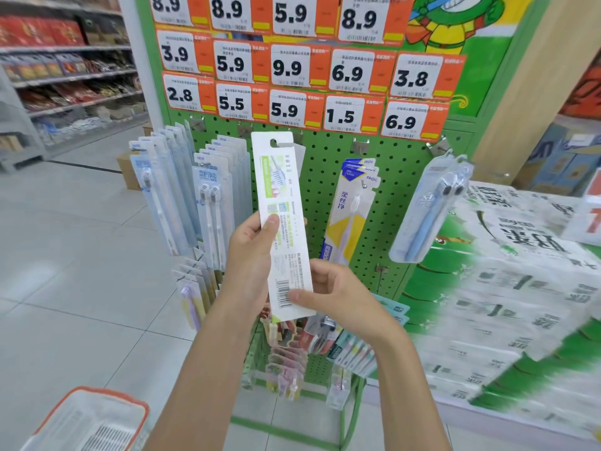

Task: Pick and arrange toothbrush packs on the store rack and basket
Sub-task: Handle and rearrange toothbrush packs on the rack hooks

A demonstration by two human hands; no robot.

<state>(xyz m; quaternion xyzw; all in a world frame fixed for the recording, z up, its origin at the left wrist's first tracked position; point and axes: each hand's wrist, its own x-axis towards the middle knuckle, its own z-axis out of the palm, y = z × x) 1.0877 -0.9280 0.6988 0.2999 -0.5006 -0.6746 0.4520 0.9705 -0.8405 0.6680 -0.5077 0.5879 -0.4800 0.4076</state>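
Note:
A tall white toothbrush pack [282, 196] with green print and a barcode stands upright in front of the green pegboard rack [328, 196], its printed back facing me. My left hand [250, 255] grips its left edge at mid height, thumb on the card. My right hand [338, 296] pinches its lower right corner by the barcode. The pack's hang hole is at a peg near the rack's top middle. A white basket with an orange rim [92, 421] sits on the floor at lower left.
Several toothbrush packs hang on pegs: pale blue ones [182, 193] at left, a yellow pack [349, 213] right of centre, a blue twin pack [429, 209] further right. More packs [289, 362] hang low. Price tags [292, 66] fill the top. Stacked tissue bales [520, 288] stand right.

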